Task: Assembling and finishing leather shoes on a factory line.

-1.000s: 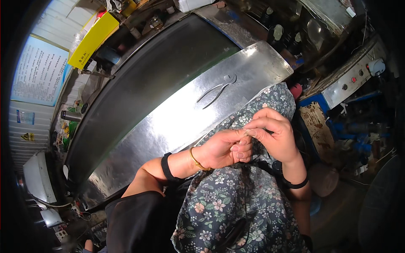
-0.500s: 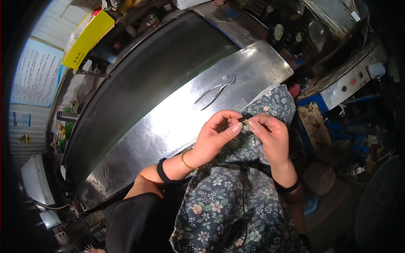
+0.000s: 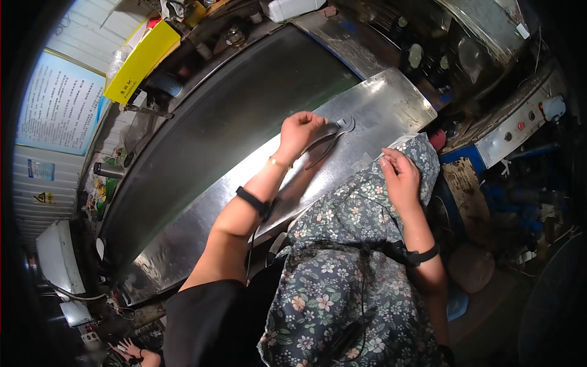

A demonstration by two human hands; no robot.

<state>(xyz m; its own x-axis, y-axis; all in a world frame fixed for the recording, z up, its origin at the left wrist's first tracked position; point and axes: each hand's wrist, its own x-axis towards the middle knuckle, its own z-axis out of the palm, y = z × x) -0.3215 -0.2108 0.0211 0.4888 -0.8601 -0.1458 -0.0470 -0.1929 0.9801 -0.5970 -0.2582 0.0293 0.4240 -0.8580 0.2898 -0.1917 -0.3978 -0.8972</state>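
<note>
My left hand point(image 3: 301, 136) reaches over the shiny metal sheet point(image 3: 394, 101), its fingers curled together in a pinch. Whatever lies between those fingertips, if anything, is too small to make out. Just beside it on the sheet lies a pair of metal pincers point(image 3: 331, 145), the jaws pointing away to the right and one handle partly behind my fingers. My right hand point(image 3: 402, 183) hovers above the flowered dark apron cloth point(image 3: 342, 214) near the sheet's edge. Its fingers are loosely bent, with thumb and forefinger a little apart, and nothing shows in them.
Beyond the sheet stretches a dark curved work surface point(image 3: 244, 116). A yellow box point(image 3: 142, 63), a glass jar point(image 3: 234, 37) and a white container point(image 3: 293, 8) stand along its far side. At right is a control panel point(image 3: 510, 133) with buttons. Another person's hand point(image 3: 129, 350) shows at lower left.
My hands, together over the apron with a small dark thing between their fingertips, have parted. The left has moved up and forward beside the pincers; the right has shifted slightly right.
</note>
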